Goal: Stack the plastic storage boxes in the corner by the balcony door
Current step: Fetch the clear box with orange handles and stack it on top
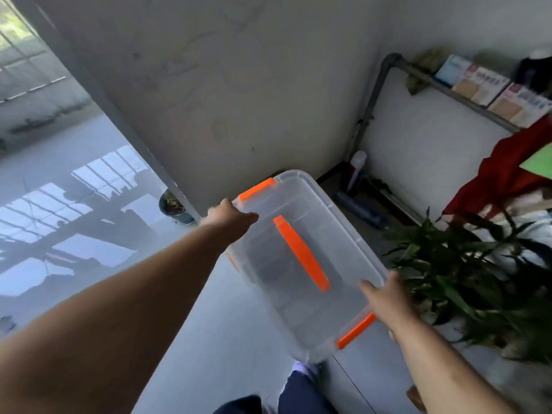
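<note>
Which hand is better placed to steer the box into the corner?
Left. The left hand holds the box at its far end, nearest the corner; the right hand holds the near end.

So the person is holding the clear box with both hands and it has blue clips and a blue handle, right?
Not quite. The head view shows both hands, left and right, holding the clear box, but its clips and handle are orange, not blue.

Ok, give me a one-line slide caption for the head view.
Both hands, left hand and right hand, carry a clear box with orange handle toward the corner.
</note>
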A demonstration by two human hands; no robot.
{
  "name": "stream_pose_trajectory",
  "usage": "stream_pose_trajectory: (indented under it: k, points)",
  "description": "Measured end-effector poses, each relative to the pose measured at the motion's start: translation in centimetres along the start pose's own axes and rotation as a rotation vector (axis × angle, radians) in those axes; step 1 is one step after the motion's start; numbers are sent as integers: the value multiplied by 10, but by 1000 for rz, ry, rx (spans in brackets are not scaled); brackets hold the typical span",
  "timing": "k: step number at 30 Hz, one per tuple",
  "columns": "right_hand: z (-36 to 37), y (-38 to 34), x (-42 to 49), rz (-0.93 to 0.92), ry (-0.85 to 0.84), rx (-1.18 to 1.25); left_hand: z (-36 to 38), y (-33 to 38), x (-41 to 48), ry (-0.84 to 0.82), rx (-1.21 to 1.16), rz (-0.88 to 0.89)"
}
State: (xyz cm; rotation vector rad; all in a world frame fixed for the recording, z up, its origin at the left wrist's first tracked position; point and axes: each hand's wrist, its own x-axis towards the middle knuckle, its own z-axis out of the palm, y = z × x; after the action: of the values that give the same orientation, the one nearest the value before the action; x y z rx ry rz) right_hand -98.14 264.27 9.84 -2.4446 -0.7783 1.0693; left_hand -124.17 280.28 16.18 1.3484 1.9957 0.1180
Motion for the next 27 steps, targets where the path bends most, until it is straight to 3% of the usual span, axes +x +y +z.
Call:
stream_pose_trajectory:
  k: [4,15,27]
  points:
    - [7,-18,33,43,6,-46,8,35,49,-28,85,33]
    - [60,-25,51,342,7,129,50,102,154,-170,299,244]
    - [105,-32,48,466,20,212,89,94,209,-302,294,369]
